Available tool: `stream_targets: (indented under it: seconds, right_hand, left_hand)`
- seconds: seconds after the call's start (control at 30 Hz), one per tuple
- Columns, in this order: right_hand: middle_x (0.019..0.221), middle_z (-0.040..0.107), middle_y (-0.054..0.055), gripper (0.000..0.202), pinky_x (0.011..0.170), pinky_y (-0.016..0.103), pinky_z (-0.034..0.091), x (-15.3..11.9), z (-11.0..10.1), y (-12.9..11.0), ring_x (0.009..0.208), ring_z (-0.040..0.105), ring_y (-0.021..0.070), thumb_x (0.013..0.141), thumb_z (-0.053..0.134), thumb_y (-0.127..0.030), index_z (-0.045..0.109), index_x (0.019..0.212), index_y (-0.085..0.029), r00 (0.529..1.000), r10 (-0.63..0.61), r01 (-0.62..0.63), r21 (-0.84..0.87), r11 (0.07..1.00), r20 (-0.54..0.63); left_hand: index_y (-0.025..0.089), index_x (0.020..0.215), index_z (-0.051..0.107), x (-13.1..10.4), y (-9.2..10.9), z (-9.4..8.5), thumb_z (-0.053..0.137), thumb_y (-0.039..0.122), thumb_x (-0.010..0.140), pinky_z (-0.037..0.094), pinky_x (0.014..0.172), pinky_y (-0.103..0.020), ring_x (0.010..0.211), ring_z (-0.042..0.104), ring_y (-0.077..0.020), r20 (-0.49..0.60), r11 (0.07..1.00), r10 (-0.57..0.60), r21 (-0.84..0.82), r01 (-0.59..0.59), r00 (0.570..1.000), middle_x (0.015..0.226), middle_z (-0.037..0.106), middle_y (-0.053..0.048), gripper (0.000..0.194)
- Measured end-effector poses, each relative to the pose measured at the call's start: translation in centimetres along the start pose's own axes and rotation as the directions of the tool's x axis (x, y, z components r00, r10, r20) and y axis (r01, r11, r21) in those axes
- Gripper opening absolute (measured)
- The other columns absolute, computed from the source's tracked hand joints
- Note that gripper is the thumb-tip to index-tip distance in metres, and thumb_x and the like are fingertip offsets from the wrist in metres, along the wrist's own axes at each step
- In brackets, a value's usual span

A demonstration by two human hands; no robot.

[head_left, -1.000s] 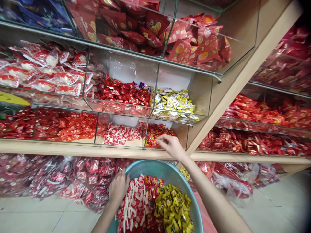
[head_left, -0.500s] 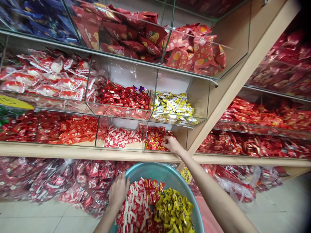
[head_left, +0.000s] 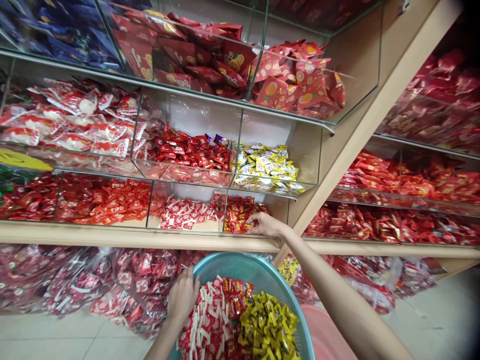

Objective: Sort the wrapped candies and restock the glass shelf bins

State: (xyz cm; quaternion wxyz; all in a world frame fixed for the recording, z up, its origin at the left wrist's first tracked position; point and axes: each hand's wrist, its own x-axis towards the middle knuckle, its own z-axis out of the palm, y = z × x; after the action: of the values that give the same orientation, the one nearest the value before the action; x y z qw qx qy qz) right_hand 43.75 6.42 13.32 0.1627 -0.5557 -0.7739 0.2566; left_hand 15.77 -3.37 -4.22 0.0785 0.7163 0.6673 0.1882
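My left hand (head_left: 182,296) grips the left rim of a teal plastic basin (head_left: 288,290). Inside the basin lie red-and-white wrapped candies (head_left: 210,320), a few red ones (head_left: 235,296) and a pile of yellow ones (head_left: 268,325). Reaching into the lowest right shelf compartment, my right hand (head_left: 264,225) has its fingers curled down on the red and yellow candies (head_left: 236,212); whether a candy is between its fingertips is hidden. Beside that compartment are red-and-white candies (head_left: 187,212) behind glass.
Glass dividers and shelf edges (head_left: 168,90) run above my right hand. A slanting wooden post (head_left: 337,165) stands to its right. Bagged candies (head_left: 142,280) lie under the wooden ledge (head_left: 112,237). A pink basin (head_left: 322,332) sits behind the teal one.
My right hand has shifted slightly left over the red and yellow candies, and its forearm has moved a little. My left hand stays on the basin rim.
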Motion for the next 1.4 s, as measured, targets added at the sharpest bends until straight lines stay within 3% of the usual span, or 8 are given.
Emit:
stream_targets:
  seconds: [0.2, 0.37, 0.5, 0.77, 1.1, 1.23, 1.4]
  right_hand:
    - [0.054, 0.045, -0.006, 0.025, 0.05, 0.02, 0.028, 0.6, -0.3, -0.9, 0.054, 0.036, 0.0077, 0.062, 0.068, -0.036, 0.065, 0.073, -0.014, 0.996, 0.049, -0.032, -0.226, 0.974, 0.07]
    - [0.055, 0.045, -0.004, 0.02, 0.05, 0.02, 0.026, 0.1, -0.4, -1.3, 0.055, 0.037, 0.0084, 0.068, 0.064, -0.034, 0.064, 0.071, -0.014, 1.0, 0.029, -0.025, -0.361, 0.932, 0.004]
    - [0.062, 0.054, -0.001, 0.023, 0.053, 0.02, 0.028, -0.3, -0.8, -0.9, 0.058, 0.041, 0.0096, 0.071, 0.062, -0.036, 0.065, 0.076, -0.014, 0.996, 0.035, -0.063, -0.395, 0.916, -0.078]
    - [0.082, 0.064, 0.005, 0.039, 0.061, 0.022, 0.035, -0.3, -0.5, -1.0, 0.072, 0.053, 0.0151, 0.071, 0.062, -0.044, 0.065, 0.098, -0.016, 0.999, 0.005, -0.022, -0.418, 0.908, -0.042]
    - [0.1, 0.063, 0.012, 0.033, 0.075, 0.026, 0.037, -1.2, -0.4, -1.8, 0.093, 0.056, 0.0225, 0.074, 0.061, -0.037, 0.065, 0.1, -0.017, 1.0, -0.026, 0.011, -0.661, 0.75, -0.014]
    - [0.095, 0.065, 0.01, 0.027, 0.07, 0.023, 0.036, -1.3, -1.0, -2.1, 0.089, 0.058, 0.0198, 0.077, 0.054, -0.038, 0.065, 0.092, -0.018, 0.994, -0.031, -0.041, -0.629, 0.776, -0.103]
    - [0.081, 0.066, 0.008, 0.033, 0.061, 0.023, 0.033, -1.3, -2.2, -1.1, 0.075, 0.059, 0.0179, 0.079, 0.045, -0.043, 0.065, 0.084, -0.018, 0.946, 0.075, -0.233, -0.501, 0.834, -0.315]
  left_hand:
    - [0.008, 0.119, 0.046, 0.1, -0.1, 0.2, 0.026, 0.033, 0.09, 0.048, 0.071, -0.029, 0.086, 0.062, -0.0193, 0.007, 0.999, 0.005, 0.042, -0.005, 1.0, 0.108, 0.061, -0.016, 0.043]
    - [0.009, 0.118, 0.047, 0.1, -0.1, 0.2, 0.025, 0.033, 0.09, 0.048, 0.07, -0.028, 0.086, 0.062, -0.0189, 0.002, 0.999, 0.006, 0.042, -0.006, 1.0, 0.106, 0.062, -0.015, 0.043]
    - [0.009, 0.118, 0.047, 0.1, -0.3, 0.4, 0.027, 0.033, 0.09, 0.048, 0.069, -0.027, 0.084, 0.062, -0.0181, -0.002, 1.0, 0.001, 0.023, -0.001, 1.0, 0.105, 0.063, -0.014, 0.042]
    - [0.008, 0.119, 0.048, 0.1, -0.4, 0.8, 0.026, 0.032, 0.09, 0.048, 0.072, -0.029, 0.089, 0.062, -0.0193, -0.016, 0.999, 0.008, 0.043, -0.007, 1.0, 0.108, 0.061, -0.015, 0.043]
    - [0.008, 0.119, 0.047, 0.1, -0.4, 0.8, 0.026, 0.032, 0.09, 0.049, 0.068, -0.027, 0.086, 0.062, -0.0184, -0.007, 0.999, 0.004, 0.05, -0.004, 1.0, 0.106, 0.062, -0.015, 0.043]
    - [0.008, 0.119, 0.048, 0.0, -0.4, 0.8, 0.027, 0.031, 0.09, 0.049, 0.07, -0.028, 0.087, 0.062, -0.0188, -0.018, 0.999, 0.01, 0.048, -0.009, 1.0, 0.106, 0.062, -0.015, 0.043]
    - [0.008, 0.118, 0.048, 0.1, -0.4, 0.7, 0.026, 0.032, 0.09, 0.049, 0.069, -0.027, 0.085, 0.062, -0.0185, -0.015, 0.999, 0.014, 0.038, -0.013, 1.0, 0.105, 0.063, -0.014, 0.043]
